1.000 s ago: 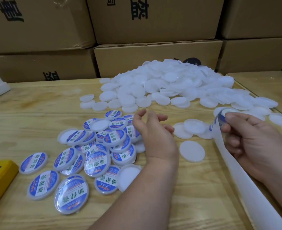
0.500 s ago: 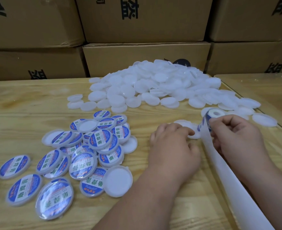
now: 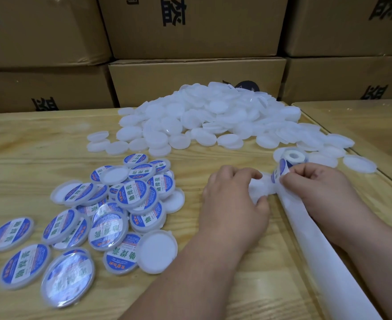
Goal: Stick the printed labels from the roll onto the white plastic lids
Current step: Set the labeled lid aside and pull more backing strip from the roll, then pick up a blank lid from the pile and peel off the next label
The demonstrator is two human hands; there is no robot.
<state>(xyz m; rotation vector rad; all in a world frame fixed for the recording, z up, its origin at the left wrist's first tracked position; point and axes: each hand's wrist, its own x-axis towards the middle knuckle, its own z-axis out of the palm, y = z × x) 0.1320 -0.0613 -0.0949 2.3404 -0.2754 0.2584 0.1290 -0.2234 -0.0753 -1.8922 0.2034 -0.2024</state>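
White plastic all over this one. Big change from a second ago: the left hand [image 3: 233, 199] was hovering open over the pile of labelled lids [image 3: 112, 204], and now it has come across to the right and closed its fingers and thumb around a blank lid [image 3: 258, 189] lying on the tabletop [image 3: 28, 146]. So the last lid looks finished and dropped on the done pile, and a fresh one is being lined up for its sticker.

The right hand [image 3: 317, 188] has come in closer too. It's now just beside the left, with the label roll [image 3: 291, 158] at its fingertips and a blue-and-white label [image 3: 280, 172] peeling off toward the blank lid. Thumb and forefinger are pinching there, at the label edge or the backing; honestly can't tell which, it's blurry and the fingers cover it. The spent backing strip [image 3: 324, 250] trails back under the right forearm toward the person.

Pose-wise: left grip is narrow, curled over the lid from above, wrist low to the tabletop. Right grip is a tight pinch, knuckles up.

Plenty left to do: the heap of unlabelled lids [image 3: 213, 118] at the back, in front of the cardboard boxes [image 3: 197, 26], is way bigger than the done pile. I'd say the next move is pressing the label down centred on the lid.
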